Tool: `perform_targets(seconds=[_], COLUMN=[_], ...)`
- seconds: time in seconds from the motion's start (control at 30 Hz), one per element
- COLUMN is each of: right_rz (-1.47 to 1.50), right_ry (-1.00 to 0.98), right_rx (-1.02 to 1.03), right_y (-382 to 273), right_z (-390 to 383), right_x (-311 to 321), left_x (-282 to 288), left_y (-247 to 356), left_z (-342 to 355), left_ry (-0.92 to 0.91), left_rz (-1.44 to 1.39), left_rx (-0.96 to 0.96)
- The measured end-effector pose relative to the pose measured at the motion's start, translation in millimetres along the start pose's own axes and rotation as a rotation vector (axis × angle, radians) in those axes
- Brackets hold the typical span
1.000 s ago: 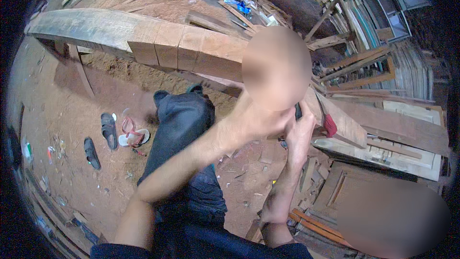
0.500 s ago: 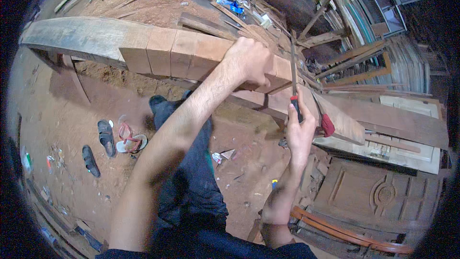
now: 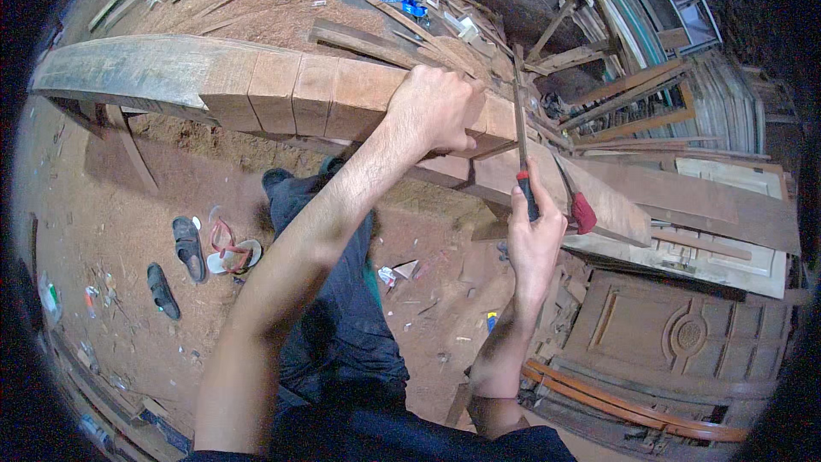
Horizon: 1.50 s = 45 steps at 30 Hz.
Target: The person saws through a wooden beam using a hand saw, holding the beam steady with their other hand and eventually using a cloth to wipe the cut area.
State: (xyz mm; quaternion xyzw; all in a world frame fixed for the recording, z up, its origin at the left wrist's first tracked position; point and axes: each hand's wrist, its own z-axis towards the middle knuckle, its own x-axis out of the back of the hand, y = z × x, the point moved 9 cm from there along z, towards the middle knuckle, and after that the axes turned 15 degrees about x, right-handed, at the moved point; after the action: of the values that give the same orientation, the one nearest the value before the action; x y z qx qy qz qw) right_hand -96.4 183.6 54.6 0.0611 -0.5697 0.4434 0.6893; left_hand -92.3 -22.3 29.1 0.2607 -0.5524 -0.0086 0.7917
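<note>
My left hand (image 3: 436, 109) is wrapped over a wooden block near the right end of a row of blocks (image 3: 312, 96) on a long, thick timber beam (image 3: 128, 68). The fingertips curl down its near side, and the palm hides much of it. A long, narrow file (image 3: 523, 141) with a red and black handle is in my right hand (image 3: 537, 227), thumb and fingers closed round the handle. Its blade points away from me, alongside the end block's right face; whether they touch is hard to tell. A red-wrapped handle (image 3: 584, 212) lies at the beam's edge just right of that hand.
Sandals (image 3: 188, 248) and flip-flops (image 3: 235, 255) lie on the dirt floor at left. A carved wooden door panel (image 3: 684, 334) and a curved orange-brown rail (image 3: 624, 402) are at lower right. Sawdust and planks (image 3: 368, 43) spread beyond the beam; stacked boards (image 3: 727, 111) stand far right.
The whole view has shifted slightly. My left hand keeps its grip on the block, and the file stays in my right hand at the end block with little visible movement.
</note>
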Motion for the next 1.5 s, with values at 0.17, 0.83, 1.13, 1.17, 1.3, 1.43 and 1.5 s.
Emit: perform_targets(seconds=[0.17, 0.83, 1.13, 1.17, 1.3, 1.43, 1.5], right_rz=[-0.031, -0.38, -0.411, -0.392, -0.333, -0.437, -0.485], right_ry=[0.016, -0.127, -0.186, -0.188, -0.191, -0.218, -0.212], right_rx=[0.055, 0.16, 0.104, 0.087, 0.068, 0.089, 0.129], right_y=[-4.5, -28.4, -29.7, -27.5, -30.5, -30.4, -28.9], right_z=[-2.2, 18.5, 10.0, 6.9, -10.9, -3.9, 10.0], right_x=[-1.6, -20.8, -9.2, -9.3, -7.1, -10.6, -17.4], left_x=[0.9, 8.6, 15.2, 11.0, 6.3, 9.7, 9.4], left_y=[-0.1, -1.2, 2.6, 2.2, -2.8, 3.7, 2.7], left_z=[-1.5, -2.8, -3.3, -2.1, -2.6, -5.7, -3.3], left_ry=[-0.035, -0.087, 0.047, -0.007, -0.028, 0.072, 0.016], left_rz=[0.007, 0.056, 0.022, 0.034, 0.07, 0.069, 0.077], left_rx=[0.045, 0.082, 0.054, 0.073, 0.085, 0.01, 0.022])
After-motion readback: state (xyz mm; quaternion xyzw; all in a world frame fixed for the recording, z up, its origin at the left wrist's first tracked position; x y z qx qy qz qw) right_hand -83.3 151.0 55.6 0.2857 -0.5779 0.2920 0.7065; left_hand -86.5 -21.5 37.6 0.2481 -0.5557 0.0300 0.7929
